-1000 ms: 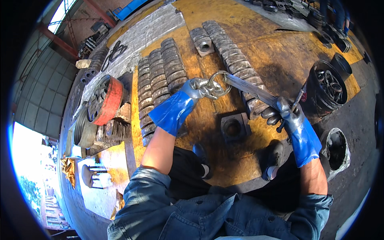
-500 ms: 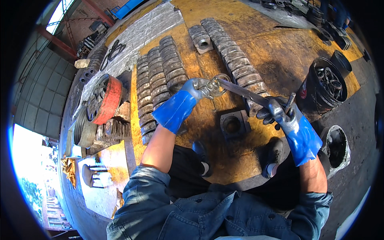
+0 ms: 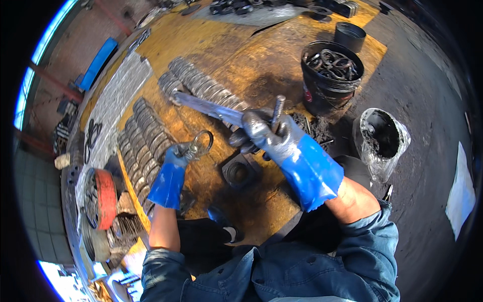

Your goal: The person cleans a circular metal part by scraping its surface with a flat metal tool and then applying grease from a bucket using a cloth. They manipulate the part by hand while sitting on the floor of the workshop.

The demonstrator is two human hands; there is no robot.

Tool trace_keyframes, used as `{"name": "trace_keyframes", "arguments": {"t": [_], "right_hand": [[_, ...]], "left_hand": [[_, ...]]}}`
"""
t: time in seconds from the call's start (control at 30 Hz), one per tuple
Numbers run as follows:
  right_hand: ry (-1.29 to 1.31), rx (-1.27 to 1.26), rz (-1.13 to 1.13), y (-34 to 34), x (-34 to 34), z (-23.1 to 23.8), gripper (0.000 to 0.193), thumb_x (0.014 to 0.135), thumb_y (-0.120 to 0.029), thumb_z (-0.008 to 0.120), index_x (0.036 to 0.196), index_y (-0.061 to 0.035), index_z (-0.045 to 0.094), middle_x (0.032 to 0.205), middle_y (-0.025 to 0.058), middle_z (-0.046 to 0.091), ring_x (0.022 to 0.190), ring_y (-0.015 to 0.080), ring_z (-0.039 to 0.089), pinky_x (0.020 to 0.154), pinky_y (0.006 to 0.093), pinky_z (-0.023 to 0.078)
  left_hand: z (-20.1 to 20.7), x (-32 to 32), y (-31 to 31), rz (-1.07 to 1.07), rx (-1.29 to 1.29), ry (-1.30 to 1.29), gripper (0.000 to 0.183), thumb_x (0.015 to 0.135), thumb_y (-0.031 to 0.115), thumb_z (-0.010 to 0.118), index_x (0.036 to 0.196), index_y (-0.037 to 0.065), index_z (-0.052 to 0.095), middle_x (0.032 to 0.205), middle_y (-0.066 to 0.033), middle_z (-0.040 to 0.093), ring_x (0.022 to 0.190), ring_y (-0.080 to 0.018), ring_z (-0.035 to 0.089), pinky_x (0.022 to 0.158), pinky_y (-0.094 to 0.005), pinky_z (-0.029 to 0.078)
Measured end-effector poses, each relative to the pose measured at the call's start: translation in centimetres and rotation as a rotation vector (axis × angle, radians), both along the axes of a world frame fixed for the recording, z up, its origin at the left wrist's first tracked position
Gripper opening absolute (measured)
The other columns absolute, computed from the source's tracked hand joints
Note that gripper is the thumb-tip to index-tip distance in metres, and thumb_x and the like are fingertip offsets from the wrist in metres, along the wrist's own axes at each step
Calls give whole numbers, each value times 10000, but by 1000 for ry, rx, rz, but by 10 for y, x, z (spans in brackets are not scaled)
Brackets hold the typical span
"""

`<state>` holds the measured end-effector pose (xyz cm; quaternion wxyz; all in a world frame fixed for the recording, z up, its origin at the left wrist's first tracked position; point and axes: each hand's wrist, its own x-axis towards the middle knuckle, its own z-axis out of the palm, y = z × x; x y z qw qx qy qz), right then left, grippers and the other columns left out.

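The yellow worktop (image 3: 261,65) carries rows of grey metal discs (image 3: 151,133) standing on edge toward its left edge, with a second row (image 3: 201,85) running up toward the far side. A black bucket (image 3: 329,75) of metal rings stands near the far right corner.

The right hand (image 3: 271,136), in a blue glove, has its fingers clamped around a long flat metal bar (image 3: 206,106) and a bolt (image 3: 277,108) (both in one grip, it seems). The bar's long axis runs from that hand up and to the left, its far end pointing at the second row of discs; the bolt stands nearly upright, pointing toward the far edge.

The left hand (image 3: 177,153) has its fingers closed on a small metal ring (image 3: 201,143), held above the worktop's middle, just beside a square block (image 3: 236,172).

To do this well, I judge the ring should be kept steady while the bar is held level, so its tip does not knock the discs.
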<state>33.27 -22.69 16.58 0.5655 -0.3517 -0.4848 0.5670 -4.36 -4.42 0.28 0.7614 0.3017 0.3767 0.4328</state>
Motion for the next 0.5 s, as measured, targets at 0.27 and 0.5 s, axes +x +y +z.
{"name": "trace_keyframes", "arguments": {"t": [0.27, 0.5], "right_hand": [[154, 42, -109, -13, 33, 15, 301, 974, -270, 555, 1106, -5, 611, 832, 16, 610, 753, 77, 557, 663, 251, 476], [232, -18, -234, -11, 87, -9, 324, 957, -269, 576, 1140, -3, 595, 878, 46, 628, 759, 111, 585, 656, 261, 493]], "left_hand": [[-12, 137, 6, -104, 508, 588, 256, 833, -94, 639, 1088, -69, 621, 1025, -159, 685, 922, -229, 673, 824, -360, 577], [44, 366, 15, -385, 270, 38, 353, 863, 87, 681, 1206, 46, 604, 1047, -96, 687, 946, -163, 647, 813, -342, 539]]}}
